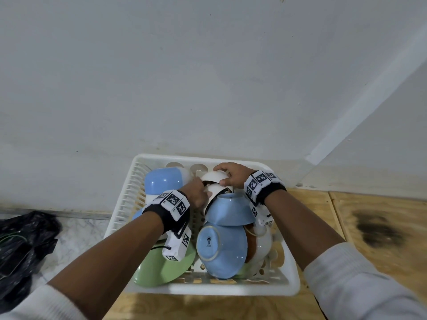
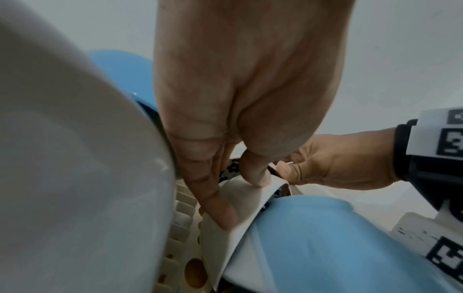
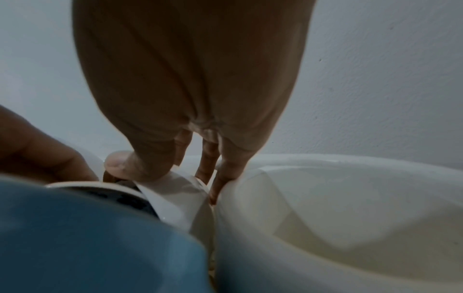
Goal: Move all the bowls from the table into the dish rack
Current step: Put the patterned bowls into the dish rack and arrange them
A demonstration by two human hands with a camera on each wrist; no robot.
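**Both hands on white bowls at the far end of the rack**

The white slatted plastic dish rack (image 1: 286, 289) sat on a plywood table (image 1: 369, 227), crowded with glossy bowls. The right hand (image 1: 233, 175) curled over a small white bowl (image 1: 213, 176) at the far end, thumb and fingers gripping its rim. The left hand (image 1: 196, 192) pinched the rim of a second white bowl (image 1: 216, 192) just nearer, seemingly patterned inside. Two smooth blue bowls (image 1: 228, 213) leaned behind them; a green plate (image 1: 161, 266) lay near-left.
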